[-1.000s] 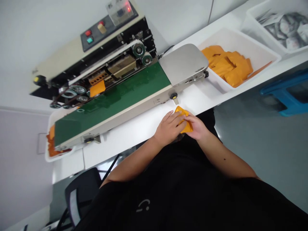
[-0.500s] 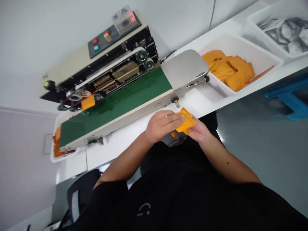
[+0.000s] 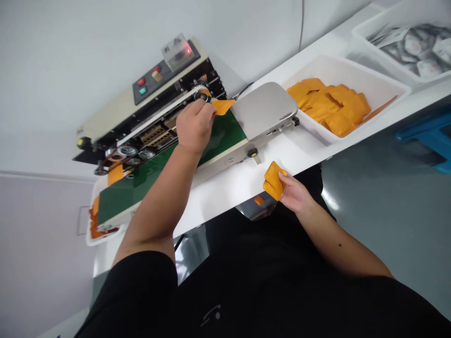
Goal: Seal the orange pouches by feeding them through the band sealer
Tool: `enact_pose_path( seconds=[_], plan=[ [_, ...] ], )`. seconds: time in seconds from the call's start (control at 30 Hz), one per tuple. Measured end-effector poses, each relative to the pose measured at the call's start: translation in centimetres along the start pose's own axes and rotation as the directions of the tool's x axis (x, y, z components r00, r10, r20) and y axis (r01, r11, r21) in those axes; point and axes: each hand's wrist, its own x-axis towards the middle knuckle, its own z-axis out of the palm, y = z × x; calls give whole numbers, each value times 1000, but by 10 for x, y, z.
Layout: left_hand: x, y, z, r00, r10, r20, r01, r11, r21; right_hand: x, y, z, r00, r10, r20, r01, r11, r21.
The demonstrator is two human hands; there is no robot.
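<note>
**Left hand pinching an orange packet beside the rollers**

Across the view from eight o'clock to one, a smooth white table is carrying everything here. At ten o'clock, a long cream-bodied machine is standing on it, with a glossy green belt lying below its metal rollers. At two o'clock, a white plastic bin is sitting beside the rounded steel plate, likely so its slumped orange pile is within easy reach. At eight o'clock, a smaller bin is waiting under the belt's end, seemingly placed as a catcher.

At eleven o'clock, the left hand's bunched fingers are clamping the packet near one end, probably to steady the thin, bendy sheet; the hand is hiding whether it touches the rollers. At four o'clock, the right hand is clasping more packets, thumb on top, apparently to stop them sliding apart. These are overlapping, matte and pillowy; how many, I cannot tell.
</note>
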Motion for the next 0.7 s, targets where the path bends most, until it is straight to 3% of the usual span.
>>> enact_pose_path(
  seconds=[0.1,0.3,0.57,0.63,0.7],
  plan=[
    [6,0,6,1000,-3,19,3,999,34,0,-3,-2,1000,-9,7,9,1000,15],
    [2,16,-7,983,-116,143,58,933,355,-4,-7,-3,1000,-5,-14,5,1000,10],
    [-26,-10,-17,985,-161,59,141,956,258,-8,-4,1,999,-36,-3,36,997,-66],
    [-38,6,-26,993,-115,9,109,964,242,-9,-3,3,997,-65,-30,63,995,-73],
    [-55,37,-35,999,-50,-9,50,980,195,-9,-1,8,994,-99,-52,95,993,-76]
  ],
)
